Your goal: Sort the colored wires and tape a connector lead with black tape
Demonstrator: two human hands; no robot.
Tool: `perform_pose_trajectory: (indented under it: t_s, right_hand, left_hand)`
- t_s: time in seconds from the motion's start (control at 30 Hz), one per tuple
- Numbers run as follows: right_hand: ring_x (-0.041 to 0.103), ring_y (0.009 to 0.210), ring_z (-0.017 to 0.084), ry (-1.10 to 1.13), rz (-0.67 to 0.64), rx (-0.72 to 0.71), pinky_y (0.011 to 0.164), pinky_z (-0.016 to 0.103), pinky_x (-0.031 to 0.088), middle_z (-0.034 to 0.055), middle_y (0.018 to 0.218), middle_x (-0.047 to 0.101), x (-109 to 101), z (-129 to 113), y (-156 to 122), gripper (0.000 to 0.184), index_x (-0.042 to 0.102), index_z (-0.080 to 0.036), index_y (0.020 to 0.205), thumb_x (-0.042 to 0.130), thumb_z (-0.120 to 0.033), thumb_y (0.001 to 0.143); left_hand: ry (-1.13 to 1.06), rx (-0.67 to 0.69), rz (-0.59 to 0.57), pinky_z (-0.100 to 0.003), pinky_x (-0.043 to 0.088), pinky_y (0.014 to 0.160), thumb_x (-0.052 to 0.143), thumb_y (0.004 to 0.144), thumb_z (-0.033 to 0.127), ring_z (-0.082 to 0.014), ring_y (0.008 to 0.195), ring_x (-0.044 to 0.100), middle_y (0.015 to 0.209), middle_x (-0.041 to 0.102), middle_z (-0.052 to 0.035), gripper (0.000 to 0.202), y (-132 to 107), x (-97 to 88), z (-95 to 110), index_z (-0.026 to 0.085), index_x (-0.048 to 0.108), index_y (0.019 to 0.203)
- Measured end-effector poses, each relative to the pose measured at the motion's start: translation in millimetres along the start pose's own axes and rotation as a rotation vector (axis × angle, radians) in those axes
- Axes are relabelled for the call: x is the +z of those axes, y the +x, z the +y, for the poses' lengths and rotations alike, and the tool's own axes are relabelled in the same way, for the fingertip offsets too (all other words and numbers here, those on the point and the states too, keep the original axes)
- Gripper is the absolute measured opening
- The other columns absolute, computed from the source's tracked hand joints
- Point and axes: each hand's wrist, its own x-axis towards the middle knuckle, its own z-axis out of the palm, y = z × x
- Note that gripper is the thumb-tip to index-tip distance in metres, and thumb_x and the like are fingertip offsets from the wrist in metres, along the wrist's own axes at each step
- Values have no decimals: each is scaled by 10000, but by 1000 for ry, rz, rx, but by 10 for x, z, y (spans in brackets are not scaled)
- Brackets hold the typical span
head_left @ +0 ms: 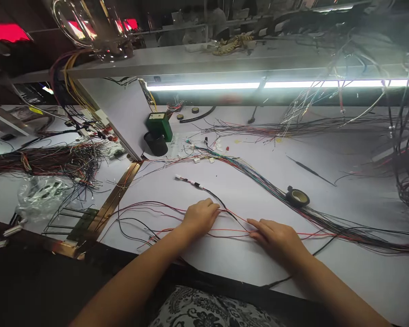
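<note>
My left hand (pixel 200 219) rests low over the white table, fingers bent and closed on thin red wires (pixel 170 209) that trail off to the left. To its right, my right hand (pixel 279 236) pinches red and dark wires between thumb and forefinger. A short stretch of red wire (pixel 236 215) spans the gap between both hands. Beside it runs a black cable (pixel 221 202), ending at upper left in a small white connector (pixel 178 177). Exactly which strands each hand grips is partly hidden by the fingers.
A thick bundle of coloured wires (pixel 259 179) crosses the table behind my hands, with a roll of black tape (pixel 298 198) on it. Farther back stand a green box (pixel 159 126) and a black cup (pixel 156 144). A thin pointed tool (pixel 310 170) lies at right.
</note>
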Motion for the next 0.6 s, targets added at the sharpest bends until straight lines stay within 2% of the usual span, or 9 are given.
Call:
perform_pose_trajectory:
  t_s: [0.1, 0.17, 0.2, 0.27, 0.33, 0.4, 0.47, 0.53, 0.6]
  right_hand:
    - [628, 711, 172, 66, 54, 20, 651, 284, 451, 42, 831, 692, -24, -9, 41, 327, 643, -260, 1148, 420, -433, 983]
    - [617, 694, 167, 85, 46, -5, 647, 280, 440, 39, 806, 687, -59, -5, 78, 339, 642, -255, 1148, 429, -455, 977]
    - [609, 683, 165, 80, 27, -23, 638, 278, 434, 36, 800, 682, -77, 8, 86, 355, 631, -255, 1168, 442, -479, 966]
    - [601, 681, 168, 51, -19, -41, 621, 277, 426, 35, 821, 679, -104, 56, 73, 413, 596, -259, 1217, 474, -535, 936]
    - [608, 708, 178, 21, -47, -30, 626, 281, 432, 38, 864, 681, -115, 112, 33, 452, 572, -264, 1243, 489, -566, 917]
    - [620, 755, 194, -1, -49, -3, 662, 297, 447, 47, 912, 682, -115, 151, -10, 455, 563, -257, 1247, 486, -563, 919]
    - [628, 798, 205, -24, -43, 37, 698, 310, 453, 54, 957, 682, -111, 162, -34, 426, 567, -252, 1233, 467, -539, 936]
    - [631, 819, 204, -47, -35, 94, 712, 311, 448, 49, 962, 685, -115, 151, -34, 358, 593, -260, 1187, 411, -480, 972]
    - [630, 821, 203, -65, -24, 151, 725, 319, 442, 39, 912, 691, -132, 132, -16, 334, 631, -265, 1089, 342, -407, 1000]
  left_hand:
    - [32, 233, 9, -477, 237, 1098, 597, 851, 443, -312, 1284, 407, 1370, 497, -117, 471, 50, 25, 93, 249, 557, 1278]
    - [37, 382, -72, -457, 169, 1127, 575, 875, 412, -273, 1235, 463, 1274, 577, -93, 411, 138, 50, 150, 274, 568, 1262]
    - [54, 414, -120, -444, 189, 1114, 528, 905, 387, -254, 1149, 523, 1158, 634, -84, 330, 191, 59, 167, 278, 607, 1207]
    - [124, 423, -203, -411, 289, 1028, 439, 945, 380, -232, 966, 580, 942, 664, -80, 289, 285, 60, 171, 259, 676, 1058]
    - [216, 416, -244, -375, 353, 903, 411, 943, 465, -238, 890, 571, 873, 643, -94, 368, 331, 45, 145, 228, 687, 995]
    - [323, 384, -208, -368, 356, 837, 438, 889, 596, -261, 906, 552, 918, 632, -113, 490, 318, 31, 103, 200, 649, 1086]
    - [425, 341, -150, -381, 345, 835, 464, 818, 696, -281, 932, 533, 978, 622, -122, 667, 262, 37, 64, 177, 568, 1224]
    - [496, 300, -103, -389, 337, 837, 451, 838, 678, -286, 951, 521, 1015, 613, -125, 698, 199, 69, 38, 162, 497, 1306]
    - [527, 279, -77, -388, 334, 824, 401, 926, 546, -274, 947, 519, 1004, 613, -120, 552, 156, 115, 26, 163, 492, 1312]
